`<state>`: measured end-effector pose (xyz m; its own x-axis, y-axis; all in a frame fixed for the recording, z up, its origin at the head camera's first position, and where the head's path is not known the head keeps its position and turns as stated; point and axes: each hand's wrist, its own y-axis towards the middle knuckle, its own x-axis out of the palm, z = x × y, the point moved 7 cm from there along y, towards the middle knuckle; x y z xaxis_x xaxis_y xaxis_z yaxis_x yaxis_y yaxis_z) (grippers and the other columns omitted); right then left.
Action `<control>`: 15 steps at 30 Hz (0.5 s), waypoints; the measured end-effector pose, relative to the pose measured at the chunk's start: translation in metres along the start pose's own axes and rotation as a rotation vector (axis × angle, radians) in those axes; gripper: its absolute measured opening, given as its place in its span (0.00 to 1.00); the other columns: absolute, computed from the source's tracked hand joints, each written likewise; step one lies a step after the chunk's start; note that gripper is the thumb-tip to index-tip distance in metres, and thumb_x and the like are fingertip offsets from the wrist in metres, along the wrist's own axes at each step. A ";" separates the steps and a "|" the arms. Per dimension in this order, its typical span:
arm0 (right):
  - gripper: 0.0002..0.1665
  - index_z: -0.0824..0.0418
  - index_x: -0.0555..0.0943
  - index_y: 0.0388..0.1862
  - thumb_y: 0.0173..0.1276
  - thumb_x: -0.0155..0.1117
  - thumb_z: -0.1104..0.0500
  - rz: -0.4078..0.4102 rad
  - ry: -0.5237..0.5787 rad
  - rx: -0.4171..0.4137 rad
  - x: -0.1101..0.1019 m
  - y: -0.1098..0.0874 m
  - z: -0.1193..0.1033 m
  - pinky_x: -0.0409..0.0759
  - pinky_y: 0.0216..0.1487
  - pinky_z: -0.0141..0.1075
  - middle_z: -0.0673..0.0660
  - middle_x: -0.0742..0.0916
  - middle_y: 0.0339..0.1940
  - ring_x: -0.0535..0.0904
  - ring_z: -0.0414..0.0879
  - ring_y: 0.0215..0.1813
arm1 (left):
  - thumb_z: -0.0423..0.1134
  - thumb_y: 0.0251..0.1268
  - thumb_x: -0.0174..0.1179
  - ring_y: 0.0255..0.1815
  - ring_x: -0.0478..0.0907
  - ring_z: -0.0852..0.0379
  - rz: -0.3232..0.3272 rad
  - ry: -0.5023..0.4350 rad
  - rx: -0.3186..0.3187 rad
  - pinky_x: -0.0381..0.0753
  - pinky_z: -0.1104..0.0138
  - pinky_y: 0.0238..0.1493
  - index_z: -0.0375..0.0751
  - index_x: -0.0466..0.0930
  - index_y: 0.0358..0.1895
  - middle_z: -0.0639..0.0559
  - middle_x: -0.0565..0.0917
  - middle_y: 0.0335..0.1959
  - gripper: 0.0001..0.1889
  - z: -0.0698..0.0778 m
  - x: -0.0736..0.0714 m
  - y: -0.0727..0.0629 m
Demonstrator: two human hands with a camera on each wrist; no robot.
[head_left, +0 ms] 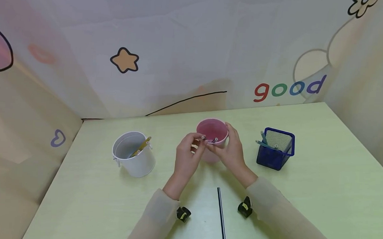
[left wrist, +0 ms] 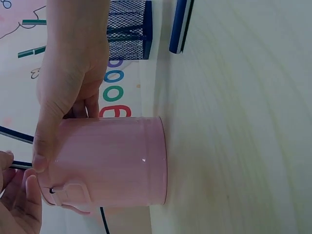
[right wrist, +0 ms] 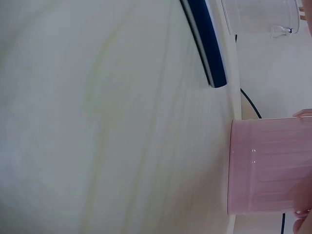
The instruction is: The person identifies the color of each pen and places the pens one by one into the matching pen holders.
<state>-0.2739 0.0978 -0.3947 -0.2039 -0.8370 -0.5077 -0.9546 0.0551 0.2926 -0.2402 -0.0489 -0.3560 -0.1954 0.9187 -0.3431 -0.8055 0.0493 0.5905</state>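
Note:
In the head view, a pink bucket (head_left: 211,156) stands upright mid-table. My right hand (head_left: 235,152) grips it at the rim, with the thumb across the front and the fingers on the right side. My left hand (head_left: 187,155) is at the front left of the same rim, pinching a dark striped pencil (left wrist: 22,165) whose end shows in the left wrist view. Beside it, a second dark pencil (left wrist: 17,135) sticks out of the bucket. On the table in front lies another dark blue and white striped pencil (head_left: 221,218). The pencils' lower parts are hidden inside the bucket.
At the left, a white bucket (head_left: 140,167) holds yellow pencils (head_left: 143,146). A blue mesh pen holder (head_left: 269,159) with green pencils (head_left: 263,143) stands to the right. Behind the pale table (head_left: 93,201) hangs a printed backdrop (head_left: 181,61).

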 end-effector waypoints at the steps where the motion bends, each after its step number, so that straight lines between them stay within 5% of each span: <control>1: 0.53 0.66 0.56 0.72 0.54 0.75 0.53 0.000 0.000 -0.003 0.000 0.000 0.000 0.66 0.67 0.53 0.66 0.68 0.69 0.64 0.59 0.70 | 0.32 0.63 0.61 0.32 0.80 0.50 -0.003 0.005 0.002 0.80 0.72 0.29 0.32 0.78 0.43 0.41 0.82 0.36 0.08 0.000 0.000 0.000; 15: 0.53 0.67 0.57 0.71 0.52 0.76 0.55 0.007 0.007 -0.030 -0.001 -0.001 -0.001 0.67 0.66 0.54 0.67 0.69 0.68 0.65 0.60 0.69 | 0.29 0.60 0.61 0.33 0.80 0.51 -0.029 0.050 0.016 0.81 0.71 0.30 0.32 0.76 0.44 0.42 0.80 0.36 0.10 0.004 0.003 -0.001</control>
<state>-0.2728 0.0982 -0.3932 -0.2088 -0.8402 -0.5004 -0.9463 0.0445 0.3201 -0.2378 -0.0444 -0.3550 -0.1998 0.8961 -0.3964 -0.8023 0.0827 0.5912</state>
